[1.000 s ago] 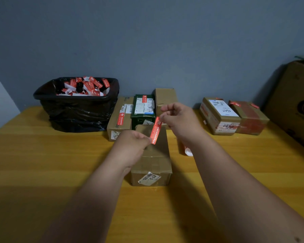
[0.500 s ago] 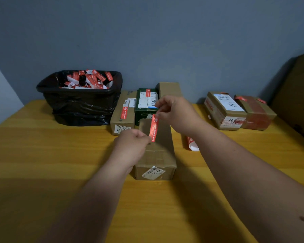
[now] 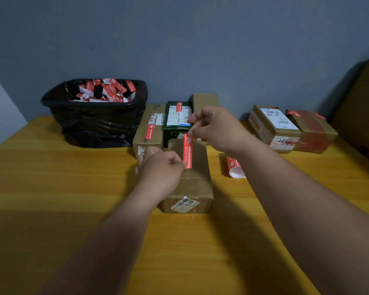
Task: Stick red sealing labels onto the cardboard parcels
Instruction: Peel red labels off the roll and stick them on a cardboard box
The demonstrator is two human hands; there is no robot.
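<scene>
A long brown cardboard parcel point(image 3: 197, 184) lies lengthwise in the middle of the yellow table point(image 3: 51, 188). A red sealing label point(image 3: 188, 151) is stretched along the parcel's top, close to or on it. My left hand point(image 3: 160, 167) pinches the label's near end. My right hand point(image 3: 217, 126) pinches its far end at the parcel's back edge. A small roll of red labels on white backing point(image 3: 233, 167) lies on the table just right of the parcel.
A black bin point(image 3: 94, 124) lined with a bag and holding several red and white strips stands back left. Three parcels point(image 3: 149, 130) sit behind the middle one, two more parcels point(image 3: 273, 126) at back right. A big cardboard box point(image 3: 362, 111) leans at the far right.
The label has swung from slanted in the air to straight along the parcel's top and come down toward it. Both hands moved lower with it.
</scene>
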